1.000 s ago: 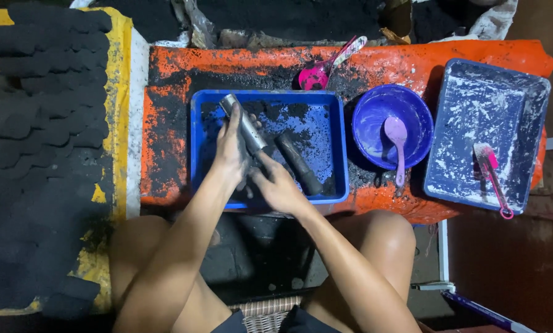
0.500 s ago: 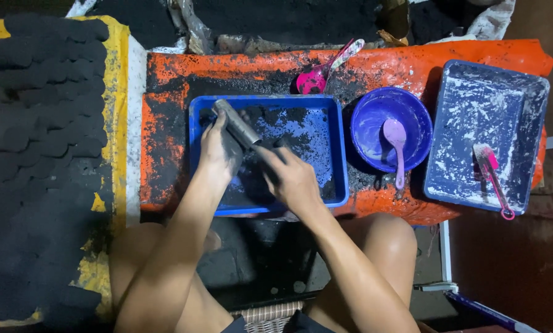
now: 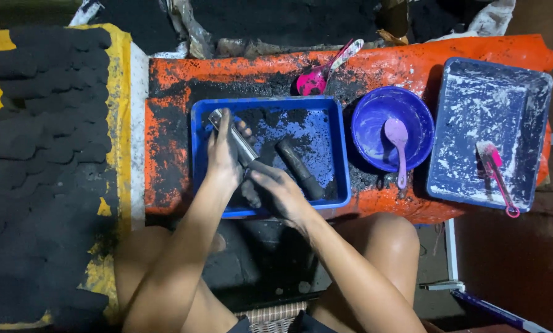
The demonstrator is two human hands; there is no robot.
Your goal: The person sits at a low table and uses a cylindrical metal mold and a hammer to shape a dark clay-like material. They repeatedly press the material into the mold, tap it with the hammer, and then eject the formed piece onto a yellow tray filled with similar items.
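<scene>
Far left, rows of black briquettes cover a yellow sheet. In the blue tray, the left hand is closed around a metal tube. Just right, the right hand curls against the tube's near end; its grip is hidden. A black cylinder lies beside it. Farther right stand a purple bowl and a grey-smeared tray.

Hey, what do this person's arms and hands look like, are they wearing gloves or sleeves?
No gloves and no sleeves show: both forearms are bare up to the frame's edge. The left hand and right hand are smeared with black powder, thickest on the fingers. No watch, rings or bands can be seen. The legs below are bare too.
</scene>
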